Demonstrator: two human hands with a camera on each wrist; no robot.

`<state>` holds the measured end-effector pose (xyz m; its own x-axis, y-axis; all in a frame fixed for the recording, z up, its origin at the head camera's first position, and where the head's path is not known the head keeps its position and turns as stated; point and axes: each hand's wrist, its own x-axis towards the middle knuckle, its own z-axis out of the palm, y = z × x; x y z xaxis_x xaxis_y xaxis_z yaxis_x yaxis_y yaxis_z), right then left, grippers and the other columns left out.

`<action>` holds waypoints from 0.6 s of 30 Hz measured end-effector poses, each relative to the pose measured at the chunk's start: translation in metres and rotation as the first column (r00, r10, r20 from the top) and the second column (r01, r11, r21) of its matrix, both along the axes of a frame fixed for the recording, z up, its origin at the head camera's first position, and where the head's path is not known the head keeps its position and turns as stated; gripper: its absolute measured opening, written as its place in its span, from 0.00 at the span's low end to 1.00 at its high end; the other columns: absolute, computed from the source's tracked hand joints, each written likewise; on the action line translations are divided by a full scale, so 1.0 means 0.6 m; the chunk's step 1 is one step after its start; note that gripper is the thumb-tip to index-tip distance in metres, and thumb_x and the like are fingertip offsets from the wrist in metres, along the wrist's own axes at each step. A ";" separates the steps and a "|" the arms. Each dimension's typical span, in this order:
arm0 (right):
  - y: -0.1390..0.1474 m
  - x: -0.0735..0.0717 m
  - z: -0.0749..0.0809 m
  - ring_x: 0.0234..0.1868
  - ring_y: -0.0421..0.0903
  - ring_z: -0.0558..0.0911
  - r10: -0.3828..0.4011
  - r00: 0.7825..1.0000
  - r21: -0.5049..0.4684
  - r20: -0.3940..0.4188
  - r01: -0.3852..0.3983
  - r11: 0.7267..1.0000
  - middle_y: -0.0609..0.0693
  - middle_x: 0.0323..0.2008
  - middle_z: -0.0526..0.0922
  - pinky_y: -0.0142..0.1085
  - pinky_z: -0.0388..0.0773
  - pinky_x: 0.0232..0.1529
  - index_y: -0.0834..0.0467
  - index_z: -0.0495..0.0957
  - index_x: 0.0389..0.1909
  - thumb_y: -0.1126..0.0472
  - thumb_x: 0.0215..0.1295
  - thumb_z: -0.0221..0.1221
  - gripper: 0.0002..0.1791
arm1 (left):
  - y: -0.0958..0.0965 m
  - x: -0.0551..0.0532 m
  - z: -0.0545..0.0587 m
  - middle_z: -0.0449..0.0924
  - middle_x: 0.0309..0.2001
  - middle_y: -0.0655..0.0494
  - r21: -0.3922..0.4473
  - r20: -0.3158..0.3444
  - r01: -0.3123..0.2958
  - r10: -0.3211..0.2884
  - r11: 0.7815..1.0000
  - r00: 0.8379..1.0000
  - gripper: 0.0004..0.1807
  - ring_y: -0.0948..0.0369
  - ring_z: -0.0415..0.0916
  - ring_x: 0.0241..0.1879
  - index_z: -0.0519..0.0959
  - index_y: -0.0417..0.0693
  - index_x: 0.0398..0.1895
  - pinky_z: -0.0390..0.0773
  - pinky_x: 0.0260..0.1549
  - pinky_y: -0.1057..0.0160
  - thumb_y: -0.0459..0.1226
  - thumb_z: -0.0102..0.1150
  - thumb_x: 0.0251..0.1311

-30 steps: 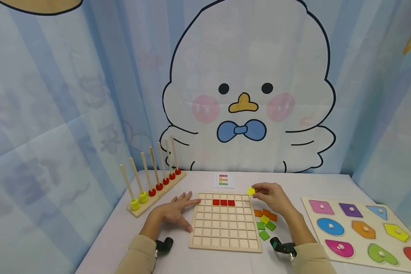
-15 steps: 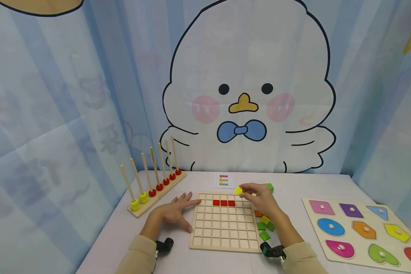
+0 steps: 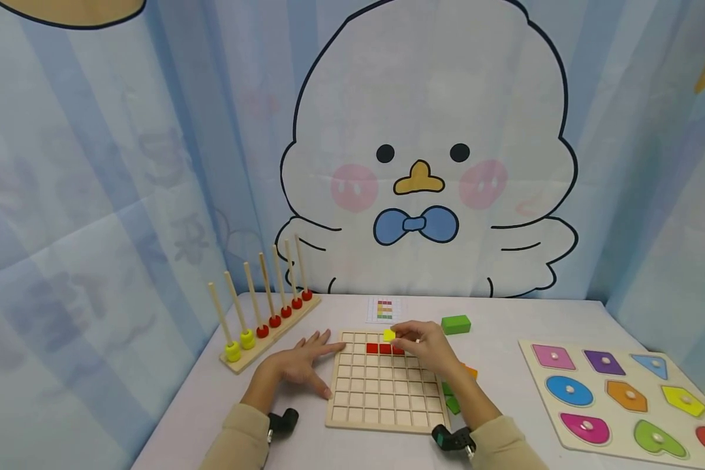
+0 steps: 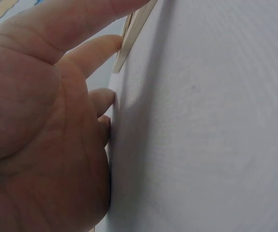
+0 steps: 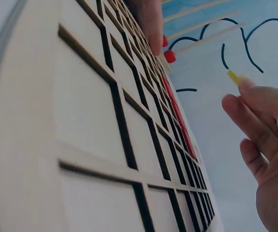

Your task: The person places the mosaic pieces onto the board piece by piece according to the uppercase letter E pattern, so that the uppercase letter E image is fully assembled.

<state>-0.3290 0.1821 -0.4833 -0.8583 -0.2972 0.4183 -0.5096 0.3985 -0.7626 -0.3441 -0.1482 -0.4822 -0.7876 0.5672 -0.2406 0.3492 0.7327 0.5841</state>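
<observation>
Between thumb and fingertips my right hand (image 3: pixel 425 344) pinches a yellow square tile (image 3: pixel 389 335), held over the far rows of the wooden grid board (image 3: pixel 378 398). Just below it in the head view, red tiles (image 3: pixel 379 348) sit side by side in one row of the grid, partly covered by the hand. The right wrist view shows the yellow tile (image 5: pixel 233 76) held clear above the board. My left hand (image 3: pixel 298 362) rests with fingers spread at the board's left edge, index finger and thumb touching the frame.
A small pattern card (image 3: pixel 384 309) lies behind the board, with a green block (image 3: pixel 455 324) right of it. Green tiles (image 3: pixel 452 405) lie beside the board, partly under the right arm. A peg rack with beads (image 3: pixel 268 333) stands left; a shape puzzle board (image 3: pixel 617 401) lies right.
My right hand has carried the yellow tile leftward from beyond the board's far right corner to above the red tiles, uncovering the green block. The left hand stays put.
</observation>
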 end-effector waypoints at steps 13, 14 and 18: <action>-0.037 0.003 -0.008 0.30 0.40 0.78 -0.091 0.990 0.046 0.107 0.087 0.995 0.46 0.32 0.87 0.28 0.78 0.30 0.58 0.88 0.47 0.61 0.64 0.71 0.12 | 0.000 0.000 0.001 0.34 0.86 0.48 -0.006 0.005 0.002 -0.002 1.000 1.000 0.59 0.45 0.25 0.85 0.61 0.70 0.81 0.29 0.81 0.39 0.52 0.83 0.44; -0.039 0.004 -0.008 0.29 0.40 0.78 -0.093 0.990 0.048 0.110 0.089 0.995 0.46 0.31 0.86 0.28 0.77 0.30 0.58 0.89 0.47 0.61 0.64 0.71 0.11 | 0.000 0.000 0.001 0.34 0.86 0.48 -0.006 0.005 0.002 -0.002 1.000 1.000 0.59 0.45 0.25 0.85 0.61 0.70 0.81 0.29 0.81 0.39 0.52 0.83 0.44; -0.048 0.008 -0.010 0.29 0.39 0.77 -0.080 0.989 0.052 0.127 0.074 0.996 0.46 0.31 0.85 0.28 0.76 0.28 0.59 0.89 0.46 0.62 0.63 0.71 0.11 | 0.001 0.000 0.001 0.35 0.86 0.48 -0.008 -0.001 0.003 -0.003 1.000 1.000 0.59 0.45 0.25 0.85 0.61 0.70 0.81 0.29 0.81 0.39 0.52 0.83 0.44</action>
